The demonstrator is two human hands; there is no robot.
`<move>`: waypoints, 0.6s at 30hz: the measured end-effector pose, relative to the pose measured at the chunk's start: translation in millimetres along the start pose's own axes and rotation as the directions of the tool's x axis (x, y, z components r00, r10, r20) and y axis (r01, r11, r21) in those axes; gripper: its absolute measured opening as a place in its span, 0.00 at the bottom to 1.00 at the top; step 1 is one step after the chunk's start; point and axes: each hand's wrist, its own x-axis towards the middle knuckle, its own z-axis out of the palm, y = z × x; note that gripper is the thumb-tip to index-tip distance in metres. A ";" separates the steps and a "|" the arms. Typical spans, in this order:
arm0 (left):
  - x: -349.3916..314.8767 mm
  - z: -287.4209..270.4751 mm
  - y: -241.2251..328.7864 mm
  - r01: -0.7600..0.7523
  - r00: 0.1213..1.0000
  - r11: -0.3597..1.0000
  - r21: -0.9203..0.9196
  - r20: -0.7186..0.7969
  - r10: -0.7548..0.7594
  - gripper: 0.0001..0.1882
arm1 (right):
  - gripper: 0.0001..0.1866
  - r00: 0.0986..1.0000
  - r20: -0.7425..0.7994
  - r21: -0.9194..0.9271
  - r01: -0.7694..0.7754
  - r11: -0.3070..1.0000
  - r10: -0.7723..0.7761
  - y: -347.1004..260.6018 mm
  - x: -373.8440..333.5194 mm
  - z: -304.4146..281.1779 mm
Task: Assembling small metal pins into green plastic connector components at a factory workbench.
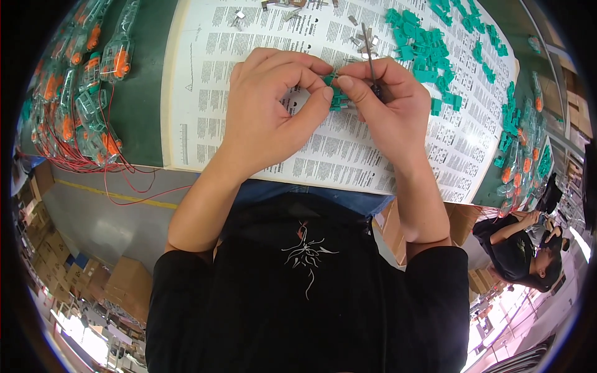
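Note:
Both hands meet over the printed sheet in the middle of the table. Between their fingertips is a small green plastic part (339,101), partly hidden by the fingers. My left hand (270,115) is closed on it from the left, with thumb and index finger near its edge. My right hand (398,105) pinches at its right side with thumb and index finger. A thin dark rod-shaped tool (368,51) also sticks up from my right hand; its lower end is hidden in the palm. Small metal pieces (357,42) lie just beyond the fingers.
Loose green plastic parts (426,53) are heaped at the far right. More metal pieces (239,17) lie at the far edge. Clear-green cased units with orange parts (117,59) and red wires (134,168) crowd the left; similar units (516,165) line the right. Another person (522,245) sits at right.

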 end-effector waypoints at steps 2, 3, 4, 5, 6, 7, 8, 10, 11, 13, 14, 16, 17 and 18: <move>-0.3 0.0 -0.4 -0.003 1.000 1.000 0.000 -0.001 0.003 0.04 | 0.07 0.999 -0.009 -0.041 0.049 0.998 -0.050 2.8 -1.8 1.4; -0.2 -0.1 -0.4 -0.003 1.000 1.000 0.000 -0.002 0.003 0.04 | 0.07 0.997 -0.013 -0.062 0.074 0.995 -0.074 4.7 -2.6 1.9; 0.0 -0.2 -0.5 -0.002 1.000 1.000 -0.005 0.003 0.002 0.04 | 0.07 0.997 -0.013 -0.063 0.074 0.995 -0.075 8.5 -2.9 2.4; 0.1 -0.3 -0.6 -0.002 1.000 1.000 -0.010 0.007 0.002 0.04 | 0.07 0.987 -0.021 -0.105 0.156 0.982 -0.159 14.0 -2.8 2.8; 0.1 -0.3 -0.8 -0.001 1.000 1.000 -0.015 0.011 0.001 0.04 | 0.07 0.970 -0.026 -0.147 0.237 0.960 -0.243 19.0 -2.2 3.1; -0.3 -0.5 -0.9 0.001 1.000 1.000 -0.014 0.009 -0.001 0.04 | 0.07 0.946 -0.025 -0.188 0.314 0.931 -0.324 21.5 -1.1 3.6; -0.6 -0.6 -1.2 0.000 1.000 1.000 -0.015 0.005 0.000 0.04 | 0.07 0.946 -0.023 -0.187 0.314 0.931 -0.323 21.4 0.5 3.8; -1.3 -0.5 -1.7 -0.003 1.000 1.000 -0.017 -0.004 0.003 0.04 | 0.07 0.860 0.001 -0.309 0.485 0.818 -0.510 19.7 4.0 4.3; -1.5 0.2 -2.1 0.000 1.000 1.000 -0.016 -0.005 0.000 0.04 | 0.08 0.804 0.022 -0.365 0.560 0.744 -0.594 19.3 4.7 4.7; -1.1 2.7 -3.4 -0.006 0.999 1.000 -0.031 -0.038 0.005 0.03 | 0.07 0.857 -0.006 -0.278 0.493 0.824 -0.515 20.5 2.8 5.7; -1.2 3.4 -3.7 -0.009 0.999 0.999 -0.038 -0.054 0.007 0.03 | 0.07 0.903 -0.029 -0.188 0.417 0.890 -0.429 21.1 1.1 6.3; -1.5 3.2 -3.8 -0.006 0.999 0.999 -0.040 -0.054 0.004 0.03 | 0.07 0.941 -0.040 -0.094 0.331 0.939 -0.336 20.1 -1.3 6.7; -1.2 3.0 -3.7 -0.006 0.999 0.999 -0.041 -0.053 0.004 0.03 | 0.06 0.961 -0.025 -0.053 0.273 0.960 -0.275 17.6 -1.4 5.9; -1.1 2.9 -3.9 -0.006 0.999 0.999 -0.043 -0.051 0.003 0.03 | 0.06 0.977 -0.008 -0.013 0.213 0.977 -0.213 15.0 -1.5 5.0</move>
